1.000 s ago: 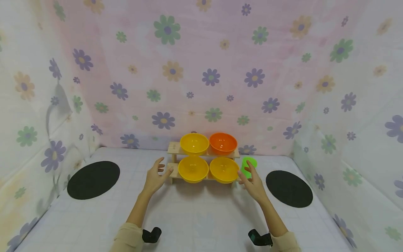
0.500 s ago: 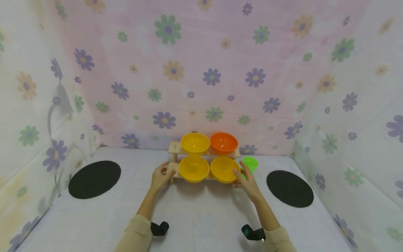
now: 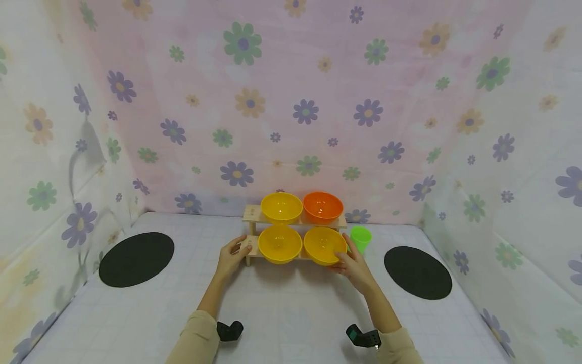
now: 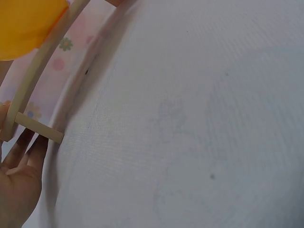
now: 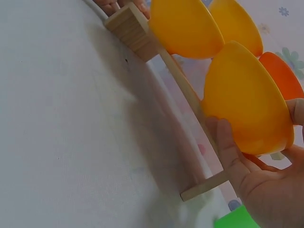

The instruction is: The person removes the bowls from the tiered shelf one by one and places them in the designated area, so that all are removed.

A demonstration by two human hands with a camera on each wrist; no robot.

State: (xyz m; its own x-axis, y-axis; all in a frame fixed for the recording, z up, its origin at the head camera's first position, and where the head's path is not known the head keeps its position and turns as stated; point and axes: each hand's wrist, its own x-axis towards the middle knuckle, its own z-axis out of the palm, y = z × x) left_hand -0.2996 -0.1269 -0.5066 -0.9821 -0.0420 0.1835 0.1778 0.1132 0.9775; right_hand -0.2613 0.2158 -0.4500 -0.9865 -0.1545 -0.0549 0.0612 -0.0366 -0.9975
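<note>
At rack [image 3: 249, 251] ends | left hand [image 3: 232, 258] fingers grip frame | right hand [image 3: 354, 268] fingers cup yellow bowl [image 3: 324, 245]

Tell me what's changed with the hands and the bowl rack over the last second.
Both hands moved in. The left hand now grips the rack at its left end; the right hand holds the lower right yellow bowl. Rack, other bowls and green cup stayed put.

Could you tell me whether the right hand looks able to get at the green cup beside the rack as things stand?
Probably yes: the green cup stands just beyond the right hand, with nothing between them, though that hand now grips the yellow bowl.
</note>
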